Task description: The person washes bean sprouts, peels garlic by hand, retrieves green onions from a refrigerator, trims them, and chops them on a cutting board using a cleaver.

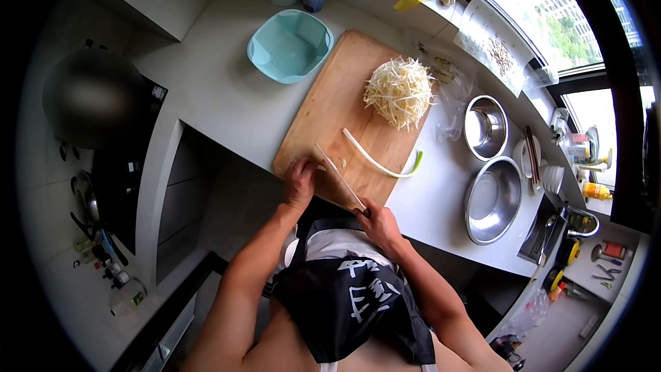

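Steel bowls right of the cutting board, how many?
2. The smaller bowl sits to the right of the cutting board; the larger bowl is just nearer the person, between the smaller one and the sink. None looks hidden there.

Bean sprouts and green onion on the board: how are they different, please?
The bean sprouts form a tangled heap; the green onion is one long, curved stalk. The bean sprouts look pale throughout, while the green onion turns green at one end. Both lie on the wooden cutting board.
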